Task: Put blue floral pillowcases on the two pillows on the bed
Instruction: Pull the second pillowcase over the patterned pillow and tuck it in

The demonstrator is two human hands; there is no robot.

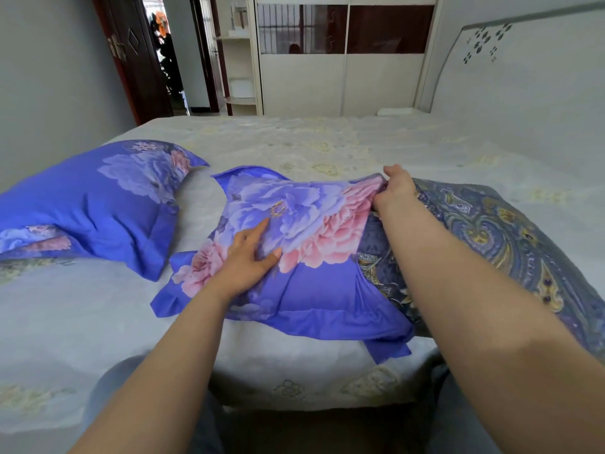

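Right hand (394,188) fingers pinched pillowcase (294,231) open edge, frame centre; left hand (252,257) flat, fingers spread; pillow (510,231) extended rightward.

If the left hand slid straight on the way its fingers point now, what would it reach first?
The left hand lies flat on the blue floral pillowcase, fingers pointing up and right. Sliding on, it would likely cross the printed flowers towards the right hand pinching the case's open edge; depth is uncertain.
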